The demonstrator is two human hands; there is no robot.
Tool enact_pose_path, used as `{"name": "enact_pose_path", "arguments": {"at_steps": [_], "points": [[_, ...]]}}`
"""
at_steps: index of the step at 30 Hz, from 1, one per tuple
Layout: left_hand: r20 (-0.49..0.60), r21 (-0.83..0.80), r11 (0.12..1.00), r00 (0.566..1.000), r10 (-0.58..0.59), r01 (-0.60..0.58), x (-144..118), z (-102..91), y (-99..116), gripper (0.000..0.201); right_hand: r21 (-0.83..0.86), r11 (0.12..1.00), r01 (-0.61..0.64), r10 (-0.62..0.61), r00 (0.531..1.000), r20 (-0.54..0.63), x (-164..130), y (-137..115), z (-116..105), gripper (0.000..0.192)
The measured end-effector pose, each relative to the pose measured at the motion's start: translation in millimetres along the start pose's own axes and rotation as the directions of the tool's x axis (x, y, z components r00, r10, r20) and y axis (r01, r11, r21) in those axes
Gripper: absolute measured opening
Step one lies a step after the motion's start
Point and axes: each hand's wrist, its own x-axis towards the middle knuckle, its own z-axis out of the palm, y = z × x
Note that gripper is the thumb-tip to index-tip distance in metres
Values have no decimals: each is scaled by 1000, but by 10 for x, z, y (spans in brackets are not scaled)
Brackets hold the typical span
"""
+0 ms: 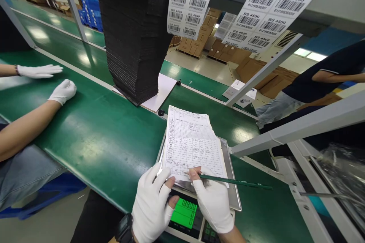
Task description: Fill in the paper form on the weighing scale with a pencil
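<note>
My right hand [212, 199], in a white glove with bare fingertips, pinches a long dark green pencil [236, 181]. Its tip is at the lower rows of a printed form [194, 140] filled in with handwriting. The form lies on the metal plate of a weighing scale [232, 174], whose lit green display [184, 212] shows partly behind my hands. At the form's lower left corner is my left hand [154, 201], gloved too, fingers apart and slightly bent, holding nothing. Whether its fingertips press on the paper is hard to tell.
A tall stack of black sheets [134, 38] stands on a white board [162, 91] beyond the form. Barcode label sheets [188, 2] hang from the shelf above. At left, a co-worker's gloved hands [64, 90] rest on the green belt [94, 136]. Another person [316, 79] stands at right.
</note>
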Motion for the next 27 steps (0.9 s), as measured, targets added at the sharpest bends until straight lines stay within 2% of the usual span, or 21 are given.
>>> {"name": "enact_pose_path", "arguments": {"at_steps": [5, 7, 14, 21, 27], "points": [[-54, 73, 994, 995, -78, 82, 2, 81, 107, 30, 47, 996, -73, 64, 986, 156, -6, 3, -70, 29], [-67, 93, 991, 993, -95, 101, -13, 122, 135, 28, 35, 996, -87, 79, 980, 183, -16, 2, -57, 27], [-57, 107, 989, 994, -93, 98, -42, 134, 122, 28, -39, 993, -111, 116, 980, 163, -31, 20, 5, 28], [-51, 109, 990, 995, -83, 88, -38, 127, 128, 30, -32, 996, -86, 90, 987, 134, -48, 7, -2, 28], [-45, 101, 992, 996, -72, 76, -18, 118, 128, 31, -36, 992, -119, 123, 980, 154, -48, 1, -4, 28]]}}
